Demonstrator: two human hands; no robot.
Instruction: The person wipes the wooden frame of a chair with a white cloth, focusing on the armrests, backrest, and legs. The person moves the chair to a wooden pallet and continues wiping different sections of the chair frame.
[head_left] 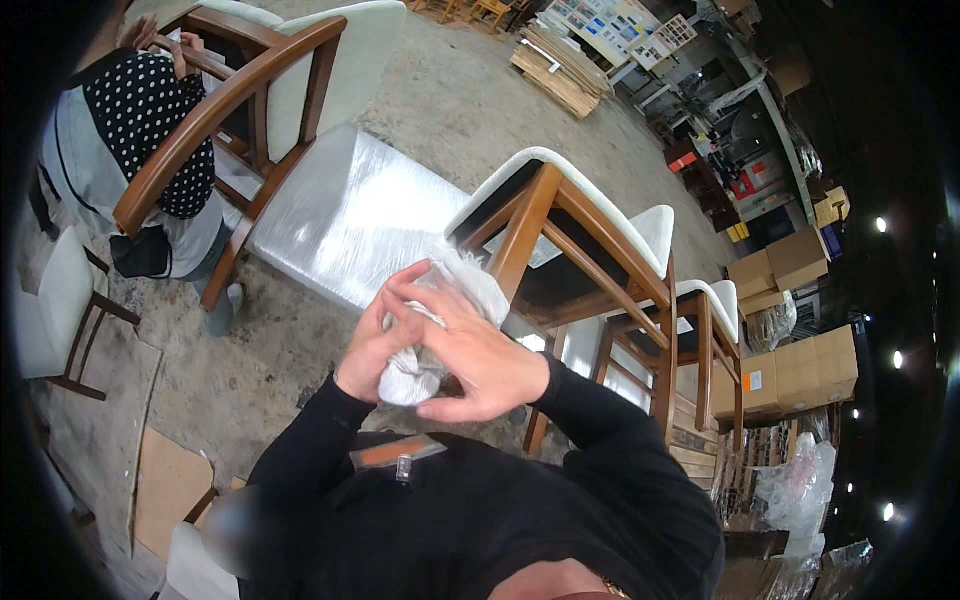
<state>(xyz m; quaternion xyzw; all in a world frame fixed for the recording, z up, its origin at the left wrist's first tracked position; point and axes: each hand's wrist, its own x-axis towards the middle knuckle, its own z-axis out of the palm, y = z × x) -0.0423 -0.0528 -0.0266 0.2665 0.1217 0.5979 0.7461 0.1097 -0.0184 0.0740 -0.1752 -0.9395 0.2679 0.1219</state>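
A crumpled white cloth (pixel 472 284) is bunched between my two hands in front of my chest. My left hand (pixel 372 345) is closed around its left side, fingers bent toward the right hand. Across the top lies my right hand (pixel 480 358), its fingers overlapping the left ones and pressing the cloth. Part of the cloth is hidden under the fingers. Just beyond my hands, a chair with a brown wooden frame (pixel 528 235) and a pale upholstered edge lies tipped over, its dark underside showing. It rests by a surface wrapped in shiny clear plastic (pixel 350 215).
At the far left, a person in a polka-dot sleeve (pixel 150 120) works at another wooden-framed chair (pixel 250 95). More chairs (pixel 705 345) stand to the right. Cardboard boxes (pixel 800 375) are stacked at the right, and flat wooden boards (pixel 562 72) lie on the concrete floor farther off.
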